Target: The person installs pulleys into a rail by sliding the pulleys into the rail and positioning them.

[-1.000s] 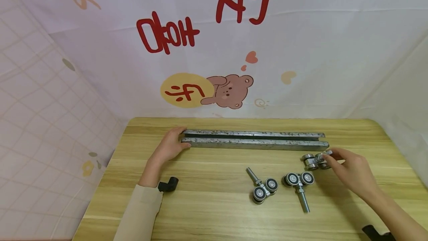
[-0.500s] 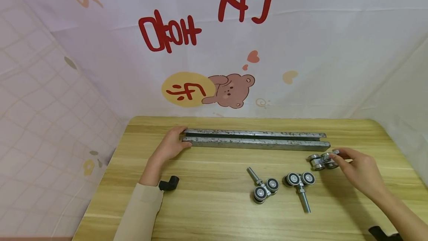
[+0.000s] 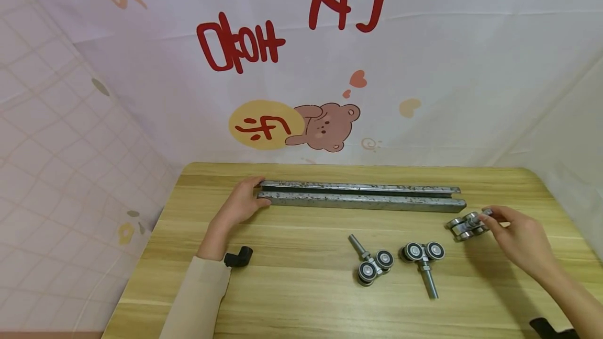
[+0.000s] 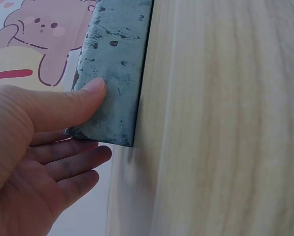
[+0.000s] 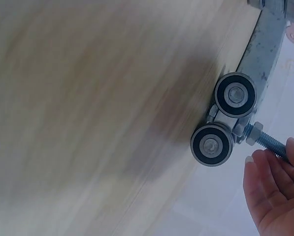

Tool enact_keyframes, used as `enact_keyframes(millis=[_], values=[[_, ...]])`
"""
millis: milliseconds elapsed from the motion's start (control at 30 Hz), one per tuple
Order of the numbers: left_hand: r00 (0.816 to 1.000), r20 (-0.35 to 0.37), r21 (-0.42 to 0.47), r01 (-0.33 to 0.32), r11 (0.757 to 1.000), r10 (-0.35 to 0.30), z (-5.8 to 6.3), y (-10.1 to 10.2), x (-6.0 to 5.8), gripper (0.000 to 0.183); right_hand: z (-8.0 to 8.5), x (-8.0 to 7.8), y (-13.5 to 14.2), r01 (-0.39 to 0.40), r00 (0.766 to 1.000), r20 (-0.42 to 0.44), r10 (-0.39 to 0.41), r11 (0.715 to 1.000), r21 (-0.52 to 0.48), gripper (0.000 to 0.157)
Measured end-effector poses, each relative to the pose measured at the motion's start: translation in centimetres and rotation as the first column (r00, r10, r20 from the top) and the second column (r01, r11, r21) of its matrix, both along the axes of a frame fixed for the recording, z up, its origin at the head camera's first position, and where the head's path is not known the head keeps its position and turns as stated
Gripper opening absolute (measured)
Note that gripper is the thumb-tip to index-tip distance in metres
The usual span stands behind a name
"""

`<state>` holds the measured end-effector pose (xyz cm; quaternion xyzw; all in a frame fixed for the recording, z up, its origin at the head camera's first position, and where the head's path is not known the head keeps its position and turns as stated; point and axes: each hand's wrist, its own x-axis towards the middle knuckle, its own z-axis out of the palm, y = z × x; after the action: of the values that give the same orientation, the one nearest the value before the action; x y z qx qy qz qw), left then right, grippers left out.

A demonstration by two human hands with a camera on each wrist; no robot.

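Holding silver trolley (image 5: 226, 119), threaded stem (image 5: 271, 142), black-ringed wheels (image 5: 211, 145)

A scuffed, slotted metal rail (image 3: 363, 202) lies with one end between the left fingers (image 4: 80, 164); a four-wheeled trolley (image 3: 463, 228), wheels down, has its threaded bolt (image 5: 271, 142) pinched in the right fingers (image 5: 271, 186).

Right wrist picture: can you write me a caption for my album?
The right grip pinches the threaded bolt of a wheeled trolley, with a metal rail beyond it.

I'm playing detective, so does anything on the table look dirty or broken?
Yes, the metal rail toward the back of the table looks worn: dark spots and patches mark its surface. Nothing looks spilled or clearly broken.
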<state>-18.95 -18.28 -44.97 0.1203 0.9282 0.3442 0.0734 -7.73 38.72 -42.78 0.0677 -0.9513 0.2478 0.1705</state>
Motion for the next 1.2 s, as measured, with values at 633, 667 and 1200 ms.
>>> enact_keyframes(millis=[633, 667, 1200], values=[[1.000, -0.002, -0.007, 0.008, 1.000, -0.008, -0.1, -0.1, 0.0, 0.068, 0.0, -1.4, 3.6, 0.100, 0.989, 0.100, -0.106, 0.993, 0.063, 0.030], [1.000, -0.004, -0.007, 0.007, 1.000, -0.007, -0.1, -0.1, 0.0, 0.068, 0.0, -1.5, 3.7, 0.106, 0.988, 0.105, -0.112, 0.992, 0.061, 0.030], [1.000, 0.005, -0.003, 0.016, 1.000, -0.016, 0.0, -0.1, -0.1, 0.070, -0.3, -3.1, 4.5, 0.186, 0.965, 0.174, -0.194, 0.981, 0.062, 0.051]])
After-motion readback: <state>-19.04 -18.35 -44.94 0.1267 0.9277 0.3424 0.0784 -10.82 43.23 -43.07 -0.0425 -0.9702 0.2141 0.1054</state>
